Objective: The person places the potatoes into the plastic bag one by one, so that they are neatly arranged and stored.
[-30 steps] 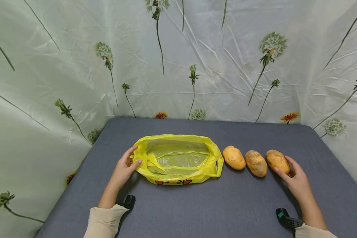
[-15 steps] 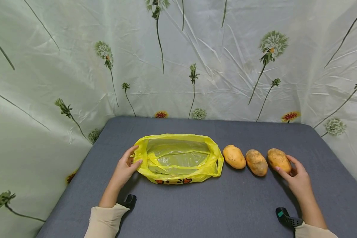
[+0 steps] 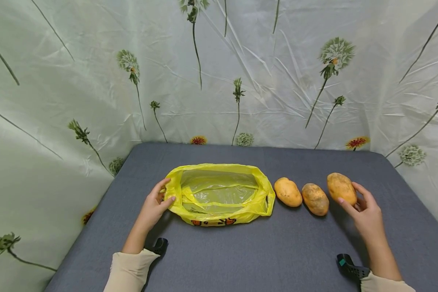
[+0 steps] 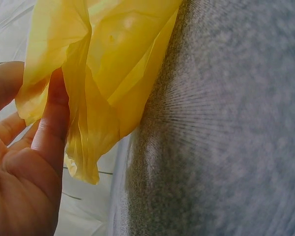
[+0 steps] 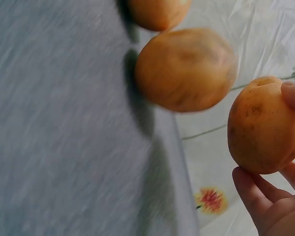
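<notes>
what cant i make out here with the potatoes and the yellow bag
Lower part of the print on the yellow bag: head view, curved under.
Some fingertips of the right hand: head view, behind the held potato.
Potato nearest the bag: right wrist view, cut by the top edge.
Skin of the middle potato: right wrist view, blurred.
Part of the left hand: left wrist view, cut by the left edge.

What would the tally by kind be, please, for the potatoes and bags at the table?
Potatoes: 3 (two on the table, one in the right hand)
Yellow plastic bag: 1 (held by the left hand)
Total: 4
</notes>
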Available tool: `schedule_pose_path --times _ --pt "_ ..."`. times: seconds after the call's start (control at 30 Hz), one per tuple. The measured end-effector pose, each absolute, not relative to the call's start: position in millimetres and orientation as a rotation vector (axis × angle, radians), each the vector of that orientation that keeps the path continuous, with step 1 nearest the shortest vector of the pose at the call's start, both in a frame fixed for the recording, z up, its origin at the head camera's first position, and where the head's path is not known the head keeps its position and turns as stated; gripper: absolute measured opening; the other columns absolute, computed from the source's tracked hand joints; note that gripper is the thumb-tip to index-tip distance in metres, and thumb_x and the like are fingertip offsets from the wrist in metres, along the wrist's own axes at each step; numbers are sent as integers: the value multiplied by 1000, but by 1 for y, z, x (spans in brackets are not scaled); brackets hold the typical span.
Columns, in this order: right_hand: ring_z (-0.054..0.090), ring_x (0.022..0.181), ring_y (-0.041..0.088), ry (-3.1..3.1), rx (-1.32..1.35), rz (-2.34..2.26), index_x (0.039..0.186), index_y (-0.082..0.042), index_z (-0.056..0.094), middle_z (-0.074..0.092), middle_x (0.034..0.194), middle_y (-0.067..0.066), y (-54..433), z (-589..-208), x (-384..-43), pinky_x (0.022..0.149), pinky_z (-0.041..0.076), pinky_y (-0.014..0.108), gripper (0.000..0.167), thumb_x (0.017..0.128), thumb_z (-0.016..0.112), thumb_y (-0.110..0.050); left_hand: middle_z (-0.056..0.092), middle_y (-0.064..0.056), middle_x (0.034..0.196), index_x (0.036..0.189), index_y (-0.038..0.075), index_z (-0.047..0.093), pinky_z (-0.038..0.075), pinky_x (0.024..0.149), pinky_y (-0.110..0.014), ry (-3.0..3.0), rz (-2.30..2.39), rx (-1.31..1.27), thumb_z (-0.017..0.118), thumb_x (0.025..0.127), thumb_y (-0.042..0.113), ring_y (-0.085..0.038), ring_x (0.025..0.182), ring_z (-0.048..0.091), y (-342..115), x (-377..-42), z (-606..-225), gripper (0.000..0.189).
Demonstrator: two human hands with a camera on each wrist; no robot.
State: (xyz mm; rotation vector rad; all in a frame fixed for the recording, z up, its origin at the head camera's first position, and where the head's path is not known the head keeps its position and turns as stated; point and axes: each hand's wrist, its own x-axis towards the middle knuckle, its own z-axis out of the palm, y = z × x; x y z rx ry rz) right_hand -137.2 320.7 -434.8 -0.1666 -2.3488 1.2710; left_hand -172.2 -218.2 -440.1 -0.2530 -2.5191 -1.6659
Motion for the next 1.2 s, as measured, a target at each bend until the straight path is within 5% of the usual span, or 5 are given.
schedule_pose_path --times 0.27,0.53,1.03,1.2 --pt "47 100 -4 -2284 53 1261 136 -17 40 42 132 1 322 -443 -152 77 36 6 65 79 68 -6 33 -17 137 136 5 32 45 66 -23 -2521 -1670 -253 61 83 0 -33 103 50 -217 -172 -440 61" --pt "46 103 -4 -2253 254 1349 133 -1 40 41 132 7 268 -393 -143 79 36 9 64 75 66 10 32 -19 136 137 6 31 45 65 -23 -2532 -1697 -245 61 84 2 -34 102 50 -217 -173 -440 61" --pt "41 111 0 -2254 587 1542 128 9 40 35 133 22 182 -377 -156 85 35 13 61 73 65 15 27 -19 140 137 5 31 46 68 -24 -2535 -1682 -258 62 83 0 -37 106 47 -217 -174 -440 62" --pt "45 111 16 -2291 635 1529 126 12 41 37 131 25 155 -369 -155 84 37 15 58 74 65 13 29 -19 139 137 4 32 45 69 -25 -2530 -1671 -253 62 83 2 -37 107 47 -217 -173 -440 62"
